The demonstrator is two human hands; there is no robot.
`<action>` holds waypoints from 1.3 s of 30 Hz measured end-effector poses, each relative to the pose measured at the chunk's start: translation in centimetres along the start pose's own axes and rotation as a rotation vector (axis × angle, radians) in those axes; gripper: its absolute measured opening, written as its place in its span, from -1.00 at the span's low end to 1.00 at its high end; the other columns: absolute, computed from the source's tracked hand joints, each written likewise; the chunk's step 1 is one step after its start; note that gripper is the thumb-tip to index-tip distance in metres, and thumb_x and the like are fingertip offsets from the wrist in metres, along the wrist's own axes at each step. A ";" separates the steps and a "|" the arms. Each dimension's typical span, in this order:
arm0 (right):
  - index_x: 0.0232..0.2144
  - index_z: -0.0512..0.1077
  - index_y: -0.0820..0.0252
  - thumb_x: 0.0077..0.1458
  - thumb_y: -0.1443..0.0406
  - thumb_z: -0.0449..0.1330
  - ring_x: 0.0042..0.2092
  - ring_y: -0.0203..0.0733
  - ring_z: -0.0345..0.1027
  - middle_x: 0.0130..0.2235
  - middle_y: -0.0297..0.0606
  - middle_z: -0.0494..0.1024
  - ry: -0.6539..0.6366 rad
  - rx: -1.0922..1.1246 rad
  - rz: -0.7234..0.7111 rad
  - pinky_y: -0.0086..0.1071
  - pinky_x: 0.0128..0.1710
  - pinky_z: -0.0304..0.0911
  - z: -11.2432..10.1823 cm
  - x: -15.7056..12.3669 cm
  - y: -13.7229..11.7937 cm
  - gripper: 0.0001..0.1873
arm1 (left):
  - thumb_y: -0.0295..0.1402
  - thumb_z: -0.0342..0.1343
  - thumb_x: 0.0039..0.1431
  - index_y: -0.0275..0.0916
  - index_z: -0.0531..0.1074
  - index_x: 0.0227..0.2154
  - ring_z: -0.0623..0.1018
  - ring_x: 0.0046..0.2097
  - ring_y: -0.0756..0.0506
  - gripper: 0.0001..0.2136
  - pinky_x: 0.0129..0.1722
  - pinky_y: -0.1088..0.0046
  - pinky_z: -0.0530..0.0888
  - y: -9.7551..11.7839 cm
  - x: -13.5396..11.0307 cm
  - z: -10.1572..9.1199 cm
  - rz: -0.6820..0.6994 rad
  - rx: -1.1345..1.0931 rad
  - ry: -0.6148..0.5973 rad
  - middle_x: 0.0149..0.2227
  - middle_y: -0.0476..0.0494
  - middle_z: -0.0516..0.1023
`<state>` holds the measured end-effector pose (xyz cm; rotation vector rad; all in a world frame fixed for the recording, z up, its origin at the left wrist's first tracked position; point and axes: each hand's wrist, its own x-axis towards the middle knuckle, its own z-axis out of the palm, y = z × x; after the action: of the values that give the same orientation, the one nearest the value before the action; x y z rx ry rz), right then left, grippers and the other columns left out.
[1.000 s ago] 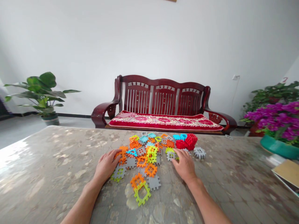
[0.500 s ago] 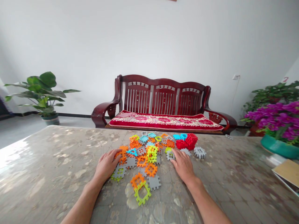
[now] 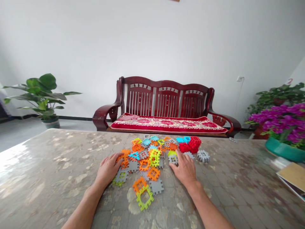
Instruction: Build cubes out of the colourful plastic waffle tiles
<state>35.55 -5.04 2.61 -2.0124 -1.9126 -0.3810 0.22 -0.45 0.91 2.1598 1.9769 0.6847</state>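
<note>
A heap of flat, notched plastic building tiles [image 3: 154, 156] in orange, grey, lime, blue and red lies on the patterned table [image 3: 59, 171]. My left hand [image 3: 108, 169] rests flat at the heap's left edge, fingers spread, touching an orange tile [image 3: 124, 155] and a grey tile [image 3: 122, 174]. My right hand [image 3: 184, 168] lies on the heap's right side, its fingertips on a grey tile [image 3: 173, 159] beside a lime one. A red cluster of joined tiles [image 3: 190, 144] sits just beyond it. A lime frame tile [image 3: 144, 197] lies nearest me.
A dark wooden bench with a red cushion [image 3: 166, 124] stands behind the table. A green potted plant [image 3: 43, 98] is on the floor at left. A teal pot of purple flowers [image 3: 284, 130] and a book [image 3: 293, 178] sit at the table's right edge.
My right hand has slid slightly left and forward across the tiles, its fingers now over the grey tile. My left hand has stayed put.
</note>
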 end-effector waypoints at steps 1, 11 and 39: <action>0.16 0.27 0.16 0.07 0.12 0.23 -0.02 -0.01 0.30 -0.01 -0.12 0.53 -0.011 -0.014 0.007 -0.24 -0.05 0.08 0.0 0.0 -0.1 -0.38 | -0.21 -0.16 0.26 -0.09 0.42 -0.02 0.48 0.07 -0.14 -0.65 0.13 0.24 0.25 0.0 0.0 0.0 0.000 0.004 0.000 0.04 -0.10 0.54; 0.19 0.23 0.16 0.08 0.09 0.20 -0.06 -0.01 0.32 -0.09 -0.10 0.56 -0.041 -0.069 0.052 -0.23 -0.10 0.06 -0.1 -0.1 -0.1 -0.34 | -0.19 -0.16 0.25 -0.08 0.43 -0.02 0.49 0.06 -0.13 -0.65 0.13 0.27 0.27 -0.1 0.1 0.0 0.000 0.010 0.001 0.05 -0.08 0.54; 0.24 0.09 0.32 0.18 0.13 0.08 -0.16 0.02 0.46 -0.14 0.00 0.58 0.132 -0.120 0.459 -0.25 -0.18 0.20 -2.9 1.5 11.0 -0.33 | -0.16 -0.17 0.25 -0.04 0.42 0.00 0.49 0.08 -0.12 -0.63 0.14 0.30 0.28 -0.7 0.4 0.2 0.012 0.018 0.001 0.06 -0.05 0.54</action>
<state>46.75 -5.29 5.23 -2.3552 -1.3237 -0.4981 -0.29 0.08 0.55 2.1843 1.9794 0.6720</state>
